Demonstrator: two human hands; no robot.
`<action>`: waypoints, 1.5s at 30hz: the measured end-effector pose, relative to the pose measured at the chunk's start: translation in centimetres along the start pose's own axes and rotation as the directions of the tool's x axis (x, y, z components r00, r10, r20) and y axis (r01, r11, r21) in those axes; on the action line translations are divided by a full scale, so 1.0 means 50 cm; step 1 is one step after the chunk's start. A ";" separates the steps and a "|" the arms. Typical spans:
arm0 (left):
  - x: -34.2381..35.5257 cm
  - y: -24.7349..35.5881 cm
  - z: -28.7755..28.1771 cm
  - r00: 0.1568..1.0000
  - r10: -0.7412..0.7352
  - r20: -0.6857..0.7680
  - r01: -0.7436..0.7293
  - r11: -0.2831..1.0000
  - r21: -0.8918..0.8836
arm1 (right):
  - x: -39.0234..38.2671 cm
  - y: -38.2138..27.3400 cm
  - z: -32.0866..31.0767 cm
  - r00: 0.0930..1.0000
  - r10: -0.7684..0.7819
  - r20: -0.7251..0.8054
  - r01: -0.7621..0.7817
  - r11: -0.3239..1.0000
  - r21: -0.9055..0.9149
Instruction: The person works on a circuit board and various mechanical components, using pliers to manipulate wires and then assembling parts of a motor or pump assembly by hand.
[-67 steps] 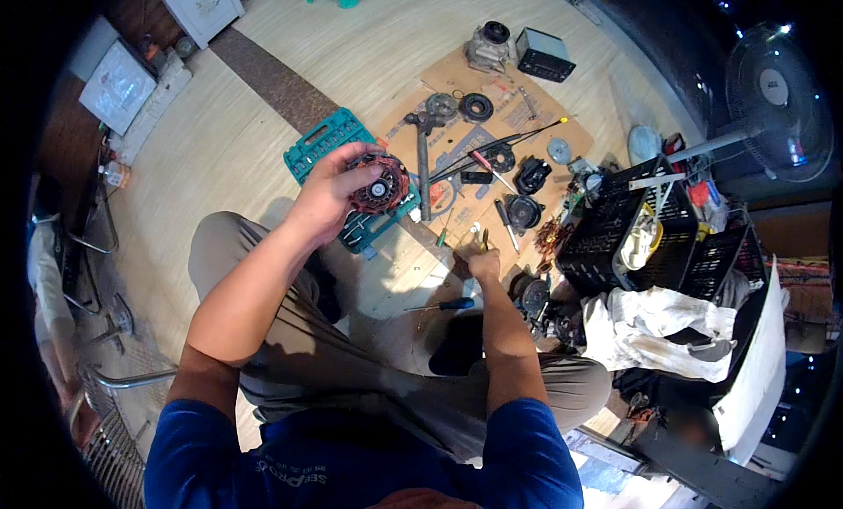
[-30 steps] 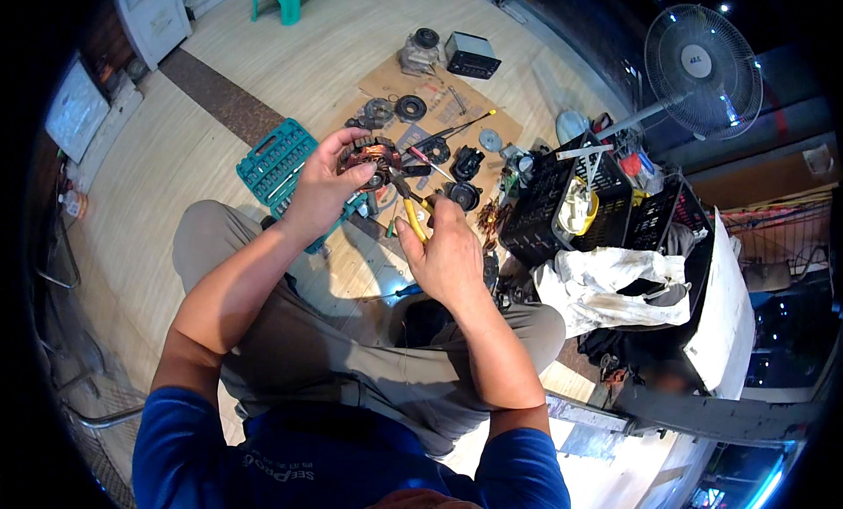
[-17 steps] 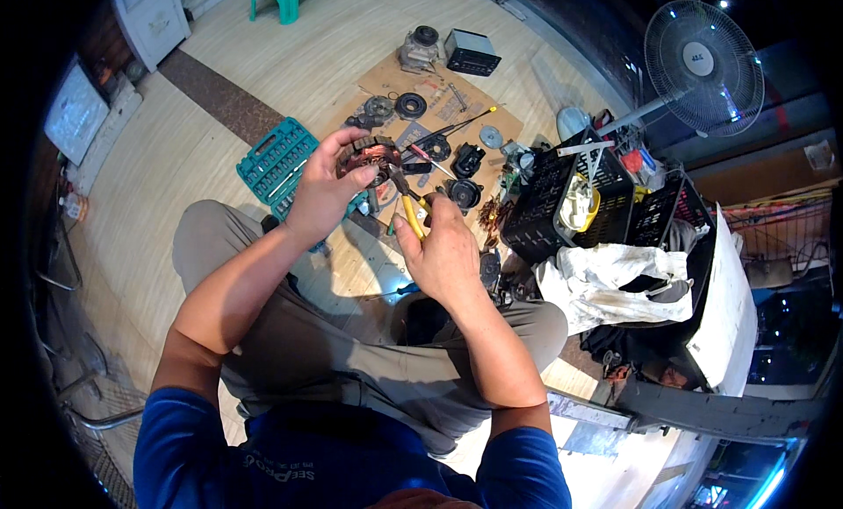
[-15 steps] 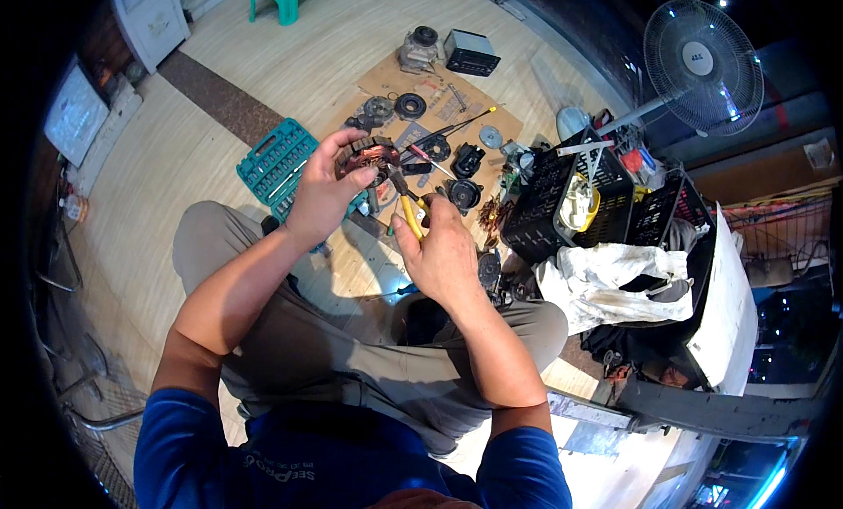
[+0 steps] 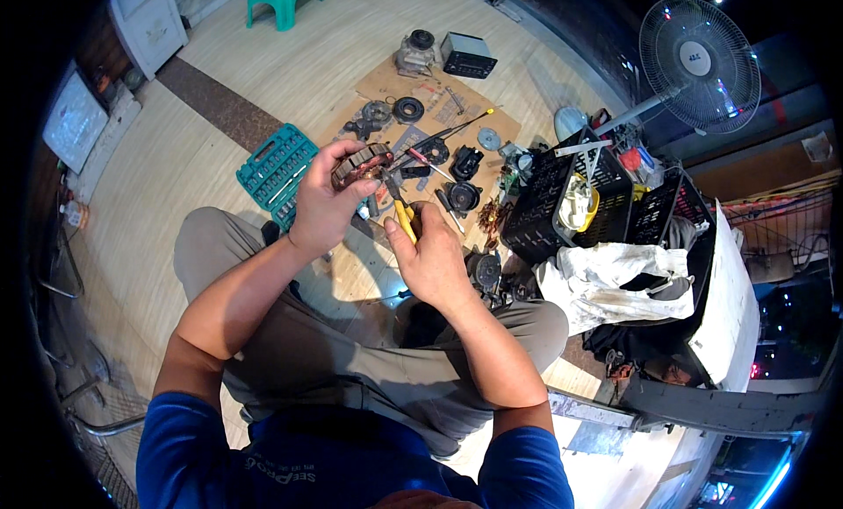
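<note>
My left hand [image 5: 325,209] grips a round metal part with copper windings [image 5: 360,165], tilted nearly edge-on, thumb along its lower side. My right hand [image 5: 428,261] is wrapped round yellow-handled pliers [image 5: 404,217], whose dark jaws are at the right side of the copper windings; whether they touch is too small to tell. Beneath and beyond lie cardboard [image 5: 500,114] with black round housings [image 5: 460,196], an annular black part [image 5: 407,109], several tools and small parts. A teal socket case [image 5: 272,162] lies open beside my left hand.
Stacked black crates [image 5: 544,212] with a white cloth [image 5: 606,285] stand at my right, a standing fan [image 5: 698,59] behind them. A metal compressor-like unit [image 5: 413,57], a boxy electronic unit [image 5: 468,57] and a green stool [image 5: 283,4] sit farther back. My crossed legs are below.
My right hand has risen from the cardboard with the pliers to the wound part. Since half a second ago the part has tipped more edge-on and both hands have shifted slightly.
</note>
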State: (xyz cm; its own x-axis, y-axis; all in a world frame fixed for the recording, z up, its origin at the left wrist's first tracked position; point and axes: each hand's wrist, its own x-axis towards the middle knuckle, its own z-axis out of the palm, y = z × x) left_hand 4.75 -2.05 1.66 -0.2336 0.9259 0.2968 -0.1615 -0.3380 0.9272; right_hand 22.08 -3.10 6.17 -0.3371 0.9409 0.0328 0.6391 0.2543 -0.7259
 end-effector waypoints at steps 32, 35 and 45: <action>-0.007 -0.001 0.002 1.000 -0.006 0.007 0.006 1.000 0.001 | 0.000 -0.003 0.012 0.999 0.042 0.006 -0.042 0.998 -0.053; -0.005 -0.005 0.000 0.999 -0.036 -0.012 0.036 0.999 -0.003 | 0.001 0.000 0.016 0.999 0.049 0.001 -0.049 0.997 -0.055; 0.015 -0.010 -0.013 0.971 -0.240 0.005 0.234 0.941 -0.244 | 0.023 0.024 0.019 0.999 0.049 0.024 -0.051 0.995 0.087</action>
State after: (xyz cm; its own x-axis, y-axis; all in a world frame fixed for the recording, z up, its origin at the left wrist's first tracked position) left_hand 4.04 -1.32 1.29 -0.1835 0.9808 0.0667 -0.4404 -0.1427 0.8864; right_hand 21.82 -1.94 4.69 -0.3220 0.9465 -0.0193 0.5925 0.1856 -0.7839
